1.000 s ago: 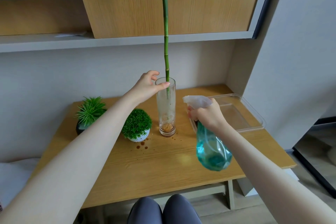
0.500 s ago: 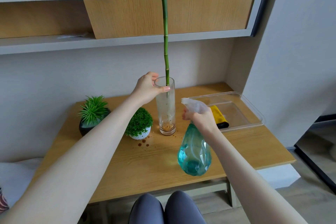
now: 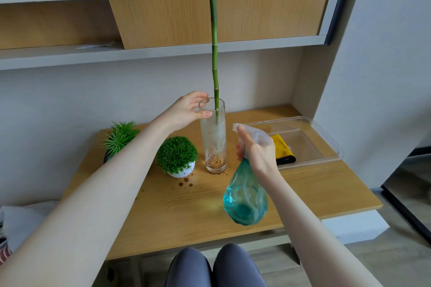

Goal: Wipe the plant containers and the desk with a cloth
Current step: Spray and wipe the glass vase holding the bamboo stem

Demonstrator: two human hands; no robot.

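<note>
A tall glass vase [image 3: 214, 142] with a green bamboo stalk [image 3: 214, 42] stands on the wooden desk [image 3: 314, 193]. My left hand [image 3: 186, 109] grips the vase's rim, thumb in front and fingers behind. My right hand [image 3: 254, 149] holds a teal spray bottle [image 3: 245, 198] by its neck, just right of the vase, nozzle facing the glass. A yellow cloth [image 3: 282, 147] lies folded in a clear plastic tray [image 3: 326, 137] at the desk's right rear. A round green plant in a white pot [image 3: 178, 158] and a spiky green plant [image 3: 121, 136] sit left of the vase.
Brown drops [image 3: 185, 182] stain the desk in front of the white pot. Wooden and grey shelves [image 3: 163, 51] hang above the desk. A grey wall [image 3: 384, 77] closes in the right side. My knees [image 3: 214, 265] are under the front edge.
My right hand has swung the spray bottle left and closer to the vase, uncovering the yellow cloth in the tray. My left hand stays on the vase rim.
</note>
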